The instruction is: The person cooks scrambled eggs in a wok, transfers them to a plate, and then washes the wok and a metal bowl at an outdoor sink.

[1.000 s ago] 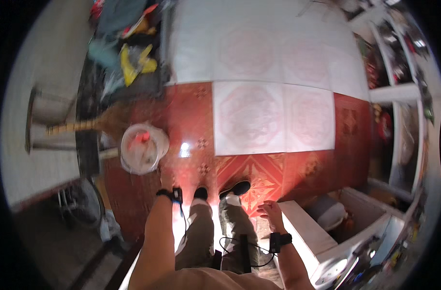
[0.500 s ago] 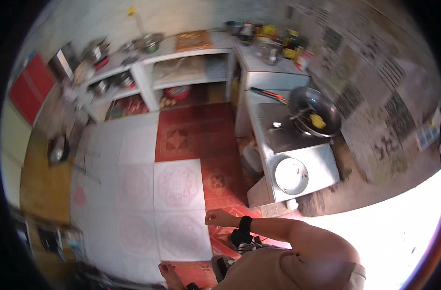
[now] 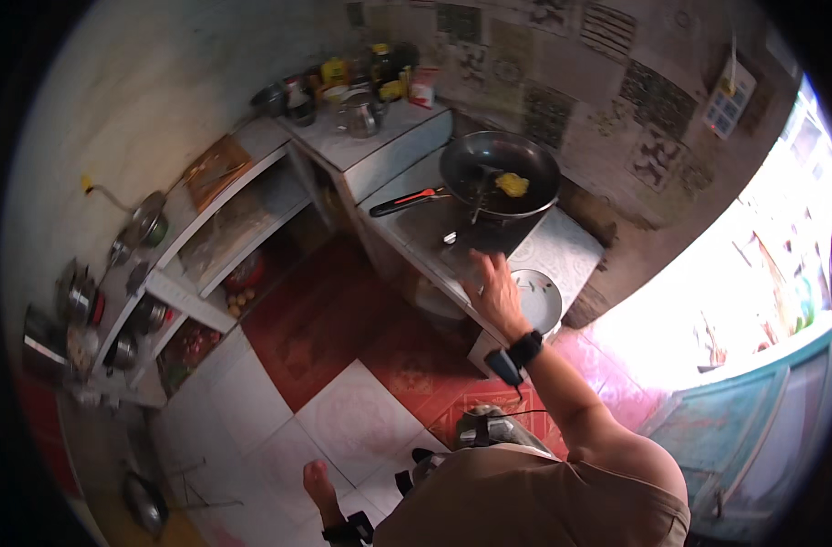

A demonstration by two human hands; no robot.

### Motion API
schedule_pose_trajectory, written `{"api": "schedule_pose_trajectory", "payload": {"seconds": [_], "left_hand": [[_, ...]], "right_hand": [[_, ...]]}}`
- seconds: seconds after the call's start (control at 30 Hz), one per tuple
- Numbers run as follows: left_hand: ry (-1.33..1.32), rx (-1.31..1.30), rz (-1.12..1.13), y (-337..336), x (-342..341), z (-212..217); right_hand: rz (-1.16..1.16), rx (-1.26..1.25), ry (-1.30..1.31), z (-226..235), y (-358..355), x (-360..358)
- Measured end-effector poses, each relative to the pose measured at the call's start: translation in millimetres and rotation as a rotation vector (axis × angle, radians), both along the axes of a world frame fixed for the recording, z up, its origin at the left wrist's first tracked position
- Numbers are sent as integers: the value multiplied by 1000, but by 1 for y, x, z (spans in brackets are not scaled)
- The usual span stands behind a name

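My right hand point(image 3: 496, 294) reaches over the counter front with its fingers apart and nothing in them. It is between the shiny stove knob point(image 3: 450, 239) and a white plate point(image 3: 545, 308) with a leaf pattern, partly hiding the plate. Beyond it, a dark frying pan point(image 3: 462, 162) sits on the black stove point(image 3: 498, 239). A yellow piece of cooked food, egg-like, point(image 3: 512, 184) lies in the pan. The black-and-orange handle point(image 3: 402, 201) points left from the pan. Low over the floor, my left hand point(image 3: 318, 483) looks loosely curled, with nothing visible in it.
A metal kettle point(image 3: 361, 114) and several bottles stand on the ledge behind the stove. Left is a shelf unit point(image 3: 193, 296) with a wooden board point(image 3: 217, 171) and pots. A blue-green door point(image 3: 721, 428) is at the right. Lower left is another dark pan point(image 3: 144, 501).
My right hand has moved forward from beside my body to the stove's front edge, and its fingers have spread. My left hand stays low. The view has turned right, nearer the stove.
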State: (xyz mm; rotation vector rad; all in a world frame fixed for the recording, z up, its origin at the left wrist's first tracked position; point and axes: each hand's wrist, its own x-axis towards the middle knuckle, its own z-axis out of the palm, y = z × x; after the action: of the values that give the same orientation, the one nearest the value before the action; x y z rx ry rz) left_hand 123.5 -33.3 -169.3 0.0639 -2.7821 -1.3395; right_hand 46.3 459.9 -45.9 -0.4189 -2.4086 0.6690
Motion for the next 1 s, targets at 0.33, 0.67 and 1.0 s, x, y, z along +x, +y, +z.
{"api": "schedule_pose_trajectory", "payload": {"seconds": [0.33, 0.67, 1.0], "left_hand": [[-319, 373, -700, 212, -175, 12], [-464, 350, -914, 280, -220, 0], [-475, 317, -1036, 290, -327, -18]], "right_hand": [[-257, 438, -469, -16, 85, -111], [-470, 792, -486, -6, 145, -127], [-485, 565, -806, 125, 254, -99]]}}
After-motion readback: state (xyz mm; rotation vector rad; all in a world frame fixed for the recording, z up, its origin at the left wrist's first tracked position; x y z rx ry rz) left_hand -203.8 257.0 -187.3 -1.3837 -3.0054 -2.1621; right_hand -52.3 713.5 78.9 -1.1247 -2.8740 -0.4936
